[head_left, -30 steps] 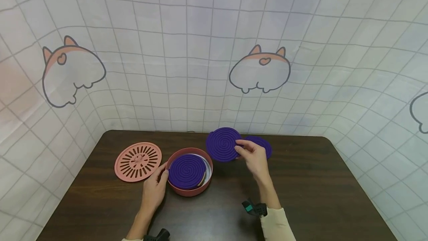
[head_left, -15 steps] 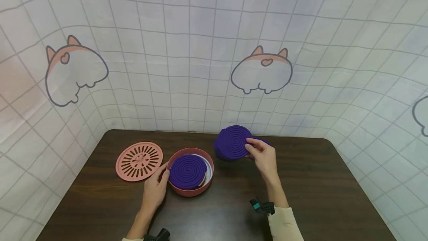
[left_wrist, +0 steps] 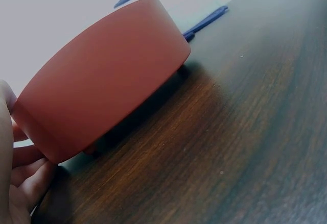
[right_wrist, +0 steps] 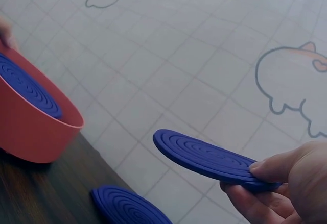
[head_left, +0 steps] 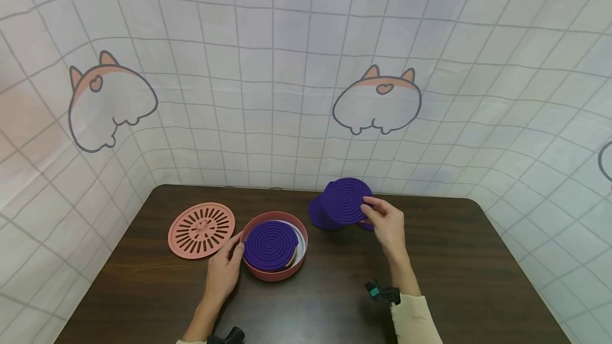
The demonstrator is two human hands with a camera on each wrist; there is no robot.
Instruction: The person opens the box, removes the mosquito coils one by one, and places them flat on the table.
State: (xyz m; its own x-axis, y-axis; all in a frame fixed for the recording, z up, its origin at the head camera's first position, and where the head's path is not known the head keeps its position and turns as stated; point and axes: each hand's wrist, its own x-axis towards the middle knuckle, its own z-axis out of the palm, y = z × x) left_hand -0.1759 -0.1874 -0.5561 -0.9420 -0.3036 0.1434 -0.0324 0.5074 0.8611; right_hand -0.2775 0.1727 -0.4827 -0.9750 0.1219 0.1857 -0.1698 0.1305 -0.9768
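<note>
A purple spiral coaster (head_left: pixel 347 200) is pinched at its right edge between the thumb and fingers of my right hand (head_left: pixel 389 224). In the right wrist view this coaster (right_wrist: pixel 204 157) is raised and slightly tilted, apart from the table. Partly covered by it, another purple coaster (head_left: pixel 317 212) lies near the table's back edge, with a bit of purple (head_left: pixel 365 225) showing to its right. My left hand (head_left: pixel 223 269) grips the left side of a round reddish box (head_left: pixel 273 276). Inside the box a purple coaster (head_left: pixel 270 246) lies on top, over a white and a tan edge.
Left of the box lies a pink slotted round lid (head_left: pixel 201 230), flat on the dark wooden table (head_left: pixel 459 269). A white grid-patterned curtain (head_left: pixel 268 94) stands behind the table's back edge.
My right hand has moved to the right with the coaster, uncovering another purple coaster on the left and covering most of the one on the right. The left hand keeps its grip on the box.
</note>
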